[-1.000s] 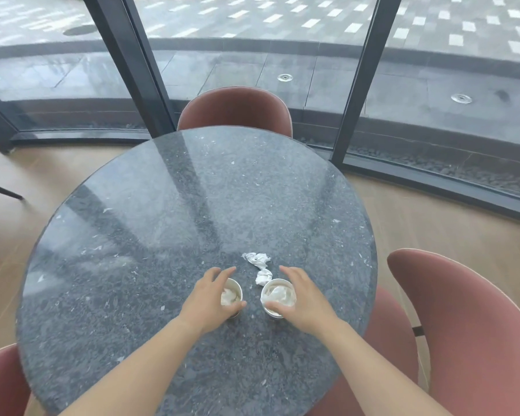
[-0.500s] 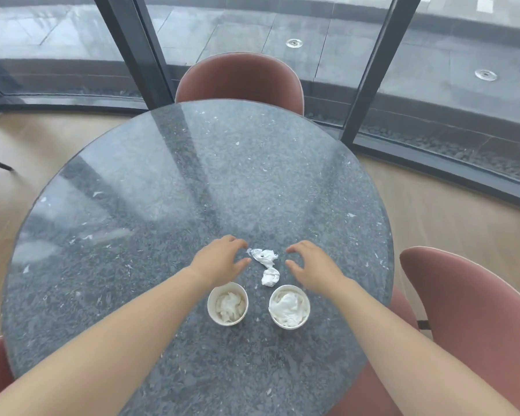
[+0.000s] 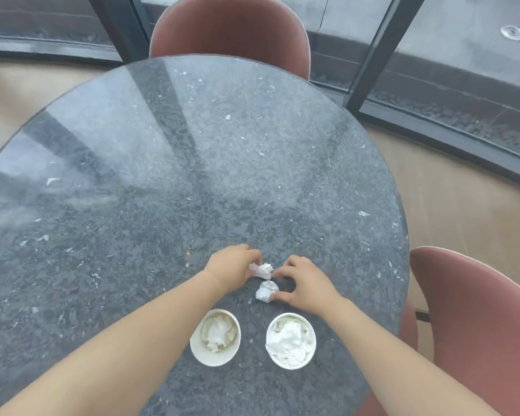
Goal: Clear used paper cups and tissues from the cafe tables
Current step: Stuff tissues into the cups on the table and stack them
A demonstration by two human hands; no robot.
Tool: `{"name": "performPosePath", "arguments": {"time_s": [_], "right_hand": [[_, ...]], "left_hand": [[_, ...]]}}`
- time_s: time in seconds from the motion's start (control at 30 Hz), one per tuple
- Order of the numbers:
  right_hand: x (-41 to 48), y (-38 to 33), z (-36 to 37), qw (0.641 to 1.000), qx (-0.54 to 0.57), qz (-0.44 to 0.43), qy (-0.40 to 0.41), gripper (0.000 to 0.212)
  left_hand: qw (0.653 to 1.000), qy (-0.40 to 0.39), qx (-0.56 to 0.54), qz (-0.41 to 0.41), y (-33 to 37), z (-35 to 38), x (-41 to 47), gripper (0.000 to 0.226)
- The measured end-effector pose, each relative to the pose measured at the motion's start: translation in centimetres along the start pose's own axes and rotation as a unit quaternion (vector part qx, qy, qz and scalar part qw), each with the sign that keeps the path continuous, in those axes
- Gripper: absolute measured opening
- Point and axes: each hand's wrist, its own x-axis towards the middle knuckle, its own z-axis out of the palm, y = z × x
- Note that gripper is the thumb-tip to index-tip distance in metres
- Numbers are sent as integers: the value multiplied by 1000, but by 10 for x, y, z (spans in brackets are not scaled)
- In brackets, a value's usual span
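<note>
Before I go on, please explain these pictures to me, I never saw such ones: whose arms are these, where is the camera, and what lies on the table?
There is no machine: these are a person's two bare arms. The camera sits on the person's head and looks forward and down, so the arms enter from below. On the round dark table stand two paper cups, the left cup and the right cup, each stuffed with used tissue. Beyond them lie two loose crumpled tissues. The left hand grips the farther tissue. The right hand has its thumb against the nearer tissue; whether it already pinches it, I cannot tell. Pink chairs stand around.
</note>
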Motion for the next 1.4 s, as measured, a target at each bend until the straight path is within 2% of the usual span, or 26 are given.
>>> {"name": "performPosePath", "arguments": {"time_s": [0.1, 0.23, 0.4, 0.7, 0.83, 0.97, 1.1, 1.23, 1.4], "right_hand": [[9, -6, 4, 1000, -14, -19, -8, 25], [11, -11, -1, 999, 33, -8, 15, 3], [-4, -19, -19, 996, 58, 13, 64, 14], [-89, -55, -33, 969, 142, -19, 201, 16], [-117, -67, -17, 970, 141, -30, 197, 19], [-124, -82, -8, 969, 138, -42, 203, 14], [-120, -99, -2, 967, 132, -64, 209, 12], [-103, -121, 7, 966, 130, -82, 207, 4], [-90, -136, 29, 976, 107, -77, 173, 18]], "left_hand": [[1000, 5, -15, -12, -14, 2, -7, 22], [998, 48, -39, -22, -35, -6, -27, 20], [994, 91, -49, -24, -39, -23, -61, 17], [973, 201, -117, -9, 5, -23, -141, 7], [971, 205, -116, -24, 12, -6, -163, 7], [984, 162, -66, -31, 17, 4, -170, 27], [980, 178, -73, -55, 19, 4, -179, 36], [977, 184, -75, -72, 12, 6, -198, 35], [971, 211, -87, -76, 6, 7, -211, 33]]}}
